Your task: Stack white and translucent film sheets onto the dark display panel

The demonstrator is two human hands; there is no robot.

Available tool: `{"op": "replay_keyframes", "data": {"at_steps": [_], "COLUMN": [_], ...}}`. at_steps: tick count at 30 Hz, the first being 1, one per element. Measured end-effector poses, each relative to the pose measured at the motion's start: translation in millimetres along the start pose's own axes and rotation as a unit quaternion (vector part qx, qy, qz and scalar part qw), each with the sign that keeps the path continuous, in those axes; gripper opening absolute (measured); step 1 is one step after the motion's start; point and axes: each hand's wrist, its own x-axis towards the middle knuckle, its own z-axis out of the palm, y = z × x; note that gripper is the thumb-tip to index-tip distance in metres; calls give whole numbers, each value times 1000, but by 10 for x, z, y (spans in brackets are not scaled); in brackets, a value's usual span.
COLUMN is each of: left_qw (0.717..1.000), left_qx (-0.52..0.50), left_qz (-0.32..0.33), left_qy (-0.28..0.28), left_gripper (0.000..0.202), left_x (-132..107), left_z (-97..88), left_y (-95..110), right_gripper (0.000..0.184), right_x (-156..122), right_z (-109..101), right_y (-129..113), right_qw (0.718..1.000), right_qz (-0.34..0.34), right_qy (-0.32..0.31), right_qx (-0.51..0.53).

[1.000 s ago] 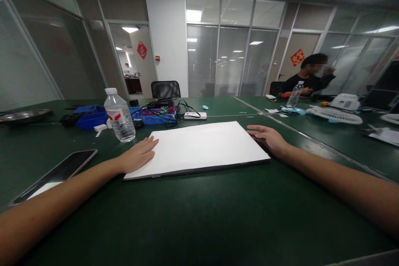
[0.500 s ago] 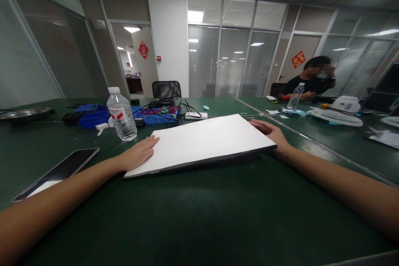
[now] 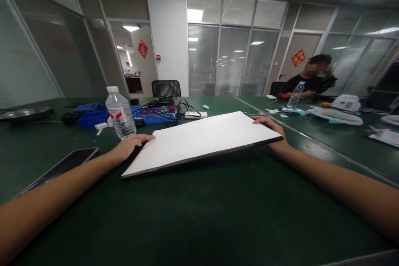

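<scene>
One broad dark-green tabletop point(image 3: 199, 216) fills the lower view. At its far right side sits a person in black point(image 3: 294, 85). Nearer, at the table's centre, is a flat white rectangular board with a dark edge point(image 3: 205, 141), slanting, its right end raised clear of the surface and its left end low. To its left lies a dark glossy tablet-like slab with a pale rim point(image 3: 67, 163), partly covered by the left forearm point(image 3: 62, 191). A blue plastic tray point(image 3: 158, 119) heaped with cables point(image 3: 162, 103) sits past the board, and a clear plastic bottle with a white cap point(image 3: 120, 112) stands just beyond the left hand point(image 3: 129, 146). That hand lays one digit over the board's far left corner, another curled beside the edge; whether they pinch it I cannot tell. On the opposite end, the right hand point(image 3: 276, 128) pinches the board's side, thumb on the white face, remaining fingers hidden. Smallest is a light-blue oval piece point(image 3: 205, 107) behind the board.
</scene>
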Motion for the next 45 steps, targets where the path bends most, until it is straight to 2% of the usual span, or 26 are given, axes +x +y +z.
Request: {"op": "replay_keyframes", "data": {"at_steps": [4, 7, 10, 13, 19, 21, 23, 25, 27, 30, 33, 35, 37, 42, 45], "left_qw": [994, 997, 996, 990, 982, 977, 973, 970, 967, 964, 963, 959, 953, 942, 932], "left_qx": [-106, -68, 8, 66, 113, 131, 149, 168, 191, 213, 204, 201, 209, 252, 273], "left_qz": [-23, 3, 81, 124, 98, 104, 111, 113, 114, 122, 161, 195, 218, 224, 238], "left_qy": [-23, -41, -44, -4, 111, 134, 137, 134, 125, 101, 64, 38, 26, 2, -16], "left_gripper": [59, 66, 79, 74, 70, 65, 61, 58, 57, 57, 54, 55, 55, 50, 50], "left_x": [-65, -115, -161, -181, -160, -167, -183, -200, -214, -231, -254, -274, -293, -315, -317], "left_z": [6, 5, 10, 41, 86, 80, 74, 73, 71, 52, 30, 31, 48, 114, 136], "left_y": [69, 135, 205, 246, 193, 183, 196, 226, 260, 297, 299, 286, 278, 331, 402], "right_gripper": [30, 36, 40, 43, 45, 49, 64, 85, 95, 84, 54, 44, 42, 41, 37], "right_x": [58, 105, 107, 77, 53, 52, 44, 30, 8, -34, -81, -111, -138, -204, -226], "right_z": [-59, -110, -129, -114, -99, -109, -128, -157, -188, -197, -127, -56, 3, 32, 29], "right_y": [70, 162, 244, 307, 310, 242, 141, 18, -107, -276, -414, -489, -544, -602, -611], "right_qw": [996, 992, 991, 990, 983, 977, 966, 946, 921, 899, 910, 919, 920, 900, 903], "right_qz": [-12, -13, -5, 18, 22, 9, -22, -83, -157, -245, -275, -268, -269, -316, -297], "right_qy": [63, 100, 113, 124, 129, 148, 183, 213, 222, 177, 38, -54, -110, -192, -229], "right_qx": [-59, -71, -70, -72, -128, -151, -184, -230, -279, -317, -307, -284, -261, -232, -209]}}
